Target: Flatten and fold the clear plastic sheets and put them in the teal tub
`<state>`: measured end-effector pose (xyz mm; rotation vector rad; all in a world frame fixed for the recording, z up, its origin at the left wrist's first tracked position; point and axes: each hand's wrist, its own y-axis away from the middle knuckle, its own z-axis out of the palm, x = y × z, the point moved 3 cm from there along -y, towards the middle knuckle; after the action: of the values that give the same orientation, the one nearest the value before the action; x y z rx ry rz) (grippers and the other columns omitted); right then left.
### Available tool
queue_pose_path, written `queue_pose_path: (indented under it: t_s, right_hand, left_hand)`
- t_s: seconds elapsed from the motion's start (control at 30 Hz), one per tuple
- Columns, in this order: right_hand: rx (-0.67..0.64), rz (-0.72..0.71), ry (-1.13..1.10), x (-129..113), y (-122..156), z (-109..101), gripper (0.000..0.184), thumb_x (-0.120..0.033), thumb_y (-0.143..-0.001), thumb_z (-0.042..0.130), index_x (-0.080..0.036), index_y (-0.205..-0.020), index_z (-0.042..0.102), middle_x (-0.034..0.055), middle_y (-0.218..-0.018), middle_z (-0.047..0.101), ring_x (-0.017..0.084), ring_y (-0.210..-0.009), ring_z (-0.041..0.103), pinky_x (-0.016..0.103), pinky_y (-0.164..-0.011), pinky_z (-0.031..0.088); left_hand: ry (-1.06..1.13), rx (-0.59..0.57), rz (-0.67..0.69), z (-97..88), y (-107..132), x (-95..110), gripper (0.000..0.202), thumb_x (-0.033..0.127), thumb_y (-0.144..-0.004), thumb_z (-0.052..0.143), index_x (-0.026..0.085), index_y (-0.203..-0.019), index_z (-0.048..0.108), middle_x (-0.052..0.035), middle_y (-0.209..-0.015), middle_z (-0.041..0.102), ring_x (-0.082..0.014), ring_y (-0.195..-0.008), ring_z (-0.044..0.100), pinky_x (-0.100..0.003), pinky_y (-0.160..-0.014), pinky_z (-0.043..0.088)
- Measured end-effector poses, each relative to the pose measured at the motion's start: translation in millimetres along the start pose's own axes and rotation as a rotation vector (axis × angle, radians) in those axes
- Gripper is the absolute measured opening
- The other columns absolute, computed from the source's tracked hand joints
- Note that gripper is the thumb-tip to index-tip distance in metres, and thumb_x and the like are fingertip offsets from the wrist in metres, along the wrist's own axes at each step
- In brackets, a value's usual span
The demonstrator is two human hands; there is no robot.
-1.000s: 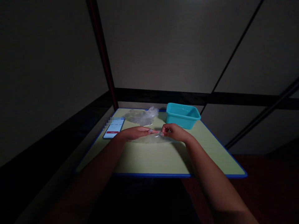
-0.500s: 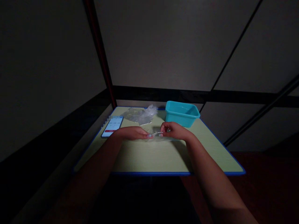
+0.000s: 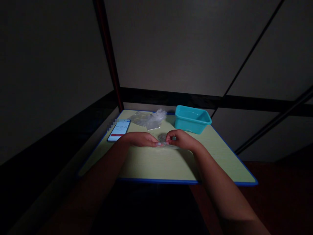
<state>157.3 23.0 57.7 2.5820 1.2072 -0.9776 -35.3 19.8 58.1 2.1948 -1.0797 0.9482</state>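
Fingers (image 3: pixel 153 144) of left hand (image 3: pixel 142 139) and right hand (image 3: pixel 182 139) are pinching clear plastic (image 3: pixel 169 146) at twelve o'clock, apparently working it, next needing steadiness.

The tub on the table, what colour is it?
The tub is turquoise, a bright blue-green. It shows best in the head view.

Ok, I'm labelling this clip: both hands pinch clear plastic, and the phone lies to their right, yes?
No: in the head view, the phone lies left, not right, of the left hand and right hand, which do pinch clear plastic.
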Motion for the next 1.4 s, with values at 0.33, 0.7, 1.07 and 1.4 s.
queue_pose_path:
  t_s: [0.33,0.7,1.07,1.4]
  right_hand:
    - [0.003,0.047,-0.062,6,1,0,0.013,-0.027,-0.076,0.057,-0.015,-0.073,0.061,0.0011,-0.069,0.062,0.013,-0.064,0.052,0.023,-0.061,0.04]
    - [0.1,0.094,0.002,16,-2,0,0.013,-0.025,-0.077,0.053,-0.014,-0.074,0.06,0.0022,-0.069,0.061,0.013,-0.064,0.052,0.023,-0.06,0.038]
    - [-0.043,0.091,-0.139,19,0,1,0.014,-0.028,-0.075,0.053,-0.015,-0.072,0.056,0.0006,-0.067,0.059,0.011,-0.061,0.049,0.023,-0.059,0.038]
    - [0.098,0.164,0.062,33,-5,1,0.009,-0.02,-0.075,0.052,-0.015,-0.075,0.059,0.0014,-0.068,0.061,0.011,-0.061,0.05,0.021,-0.058,0.036]
  left_hand:
    - [0.182,0.193,-0.079,-6.5,-4,-7,0.043,0.039,-0.086,0.05,0.015,-0.121,0.048,-0.0096,-0.118,0.061,-0.0191,-0.109,0.054,-0.031,-0.092,0.039]
    - [0.067,0.215,-0.158,-1.6,-11,-19,0.039,0.031,-0.075,0.059,0.014,-0.11,0.062,-0.0048,-0.091,0.07,-0.0173,-0.081,0.062,-0.024,-0.067,0.043]
    - [-0.05,0.202,-0.116,-1.1,-13,-18,0.02,0.027,-0.071,0.061,0.015,-0.083,0.071,-0.0022,-0.077,0.071,-0.0153,-0.072,0.062,-0.022,-0.065,0.042]
    - [0.141,0.387,-0.277,-18.2,-3,-34,0.015,0.028,-0.07,0.058,0.014,-0.069,0.064,-0.0049,-0.069,0.069,-0.0152,-0.06,0.062,-0.026,-0.06,0.048]
